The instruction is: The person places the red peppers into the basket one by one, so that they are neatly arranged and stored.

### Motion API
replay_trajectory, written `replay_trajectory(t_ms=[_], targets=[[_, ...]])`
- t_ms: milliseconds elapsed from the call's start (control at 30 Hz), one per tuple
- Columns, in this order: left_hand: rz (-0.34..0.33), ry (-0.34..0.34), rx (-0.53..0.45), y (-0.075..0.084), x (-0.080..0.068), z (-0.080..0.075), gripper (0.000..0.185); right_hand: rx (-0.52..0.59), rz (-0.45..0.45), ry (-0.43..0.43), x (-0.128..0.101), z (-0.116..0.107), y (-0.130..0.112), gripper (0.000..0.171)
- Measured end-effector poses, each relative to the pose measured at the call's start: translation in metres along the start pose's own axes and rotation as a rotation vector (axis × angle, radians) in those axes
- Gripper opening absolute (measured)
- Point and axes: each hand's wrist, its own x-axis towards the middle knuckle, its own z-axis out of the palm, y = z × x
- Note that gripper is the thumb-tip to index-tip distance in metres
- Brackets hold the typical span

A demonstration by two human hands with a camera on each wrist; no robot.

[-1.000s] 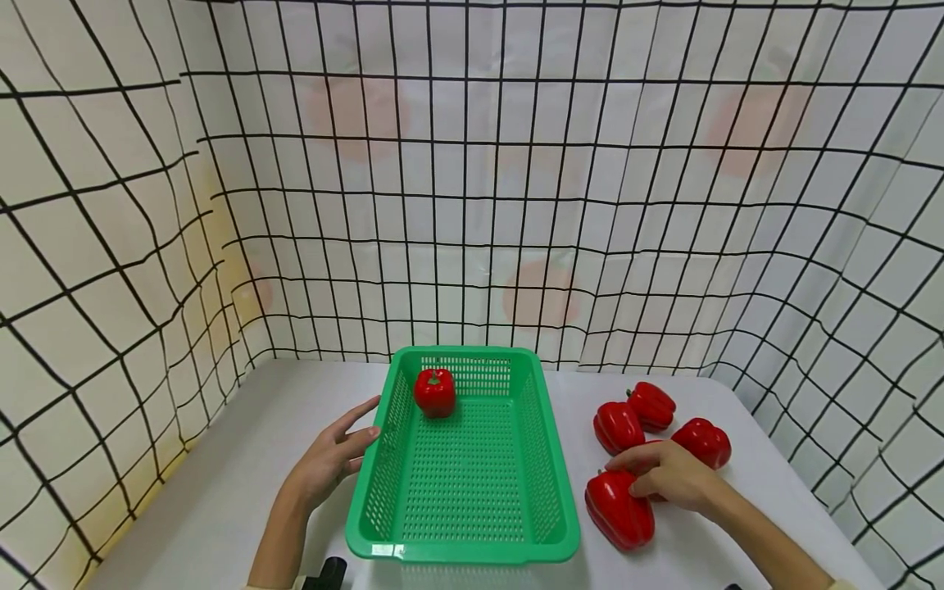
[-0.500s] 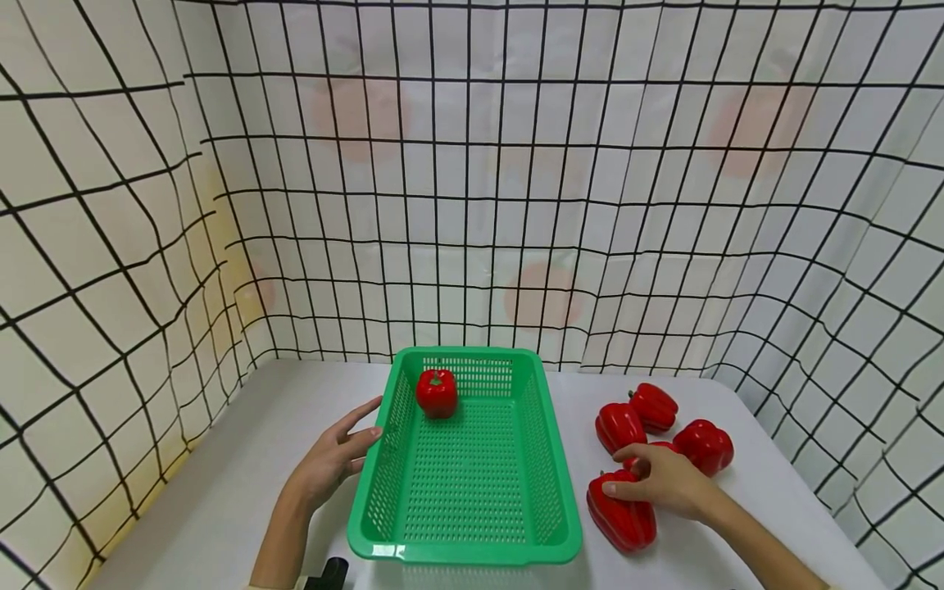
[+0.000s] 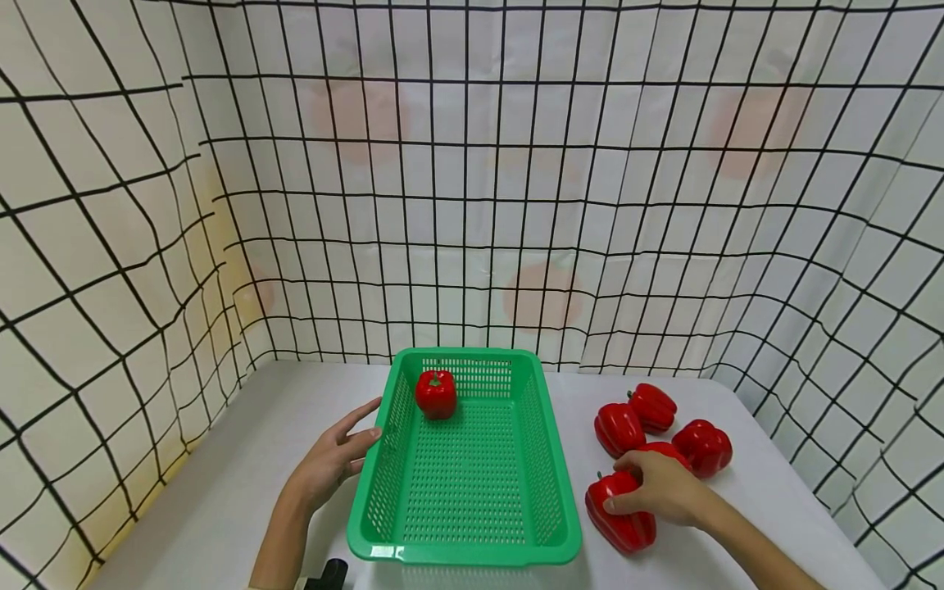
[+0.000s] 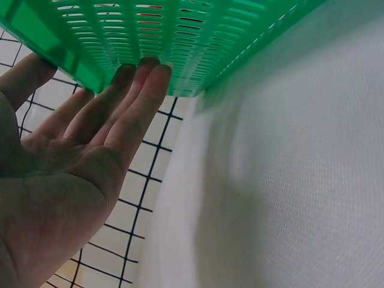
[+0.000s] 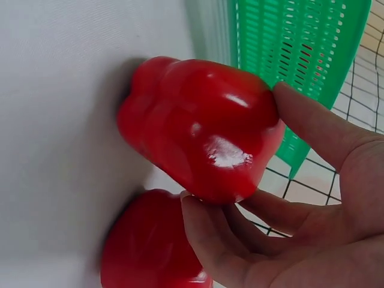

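My right hand (image 3: pixel 664 489) pinches a red bell pepper (image 3: pixel 625 528), which lies on the table right of the green basket (image 3: pixel 472 483). In the right wrist view, the thumb touches one side of this bell pepper (image 5: pixel 192 120) and the fingertips the other; a second bell pepper (image 5: pixel 150 246) sits beneath the fingers. My left hand (image 3: pixel 326 467) is at the basket's left side. Its fingers (image 4: pixel 135 123) are extended and touch the perforated wall from outside in the left wrist view. Inside the basket, one red bell pepper (image 3: pixel 436 395) stands in the far left corner.
Beyond my right hand lie more red bell peppers: one at the left (image 3: pixel 619 428), one at the back (image 3: pixel 653 407), one at the right (image 3: pixel 703 448) and one partly hidden (image 3: pixel 669 451). A black grid netting (image 3: pixel 487 221) encloses the white table (image 3: pixel 295 393).
My right thumb has shifted left across the near bell pepper, and the hand has come slightly nearer, its fingers now around that pepper. The left hand and basket stay put.
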Motion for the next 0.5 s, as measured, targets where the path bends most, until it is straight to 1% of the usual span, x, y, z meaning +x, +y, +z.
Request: replay_trajectory(t_ms=[300, 500], targets=[[0.007, -0.001, 0.003, 0.0001, -0.0002, -0.0003, 0.067, 0.076, -0.002, 0.004, -0.0019, -0.0013, -0.0030, 0.073], [0.002, 0.008, 0.011, -0.0008, -0.0002, 0.0005, 0.067, 0.093, -0.012, -0.028, -0.0017, -0.0026, -0.0026, 0.073]])
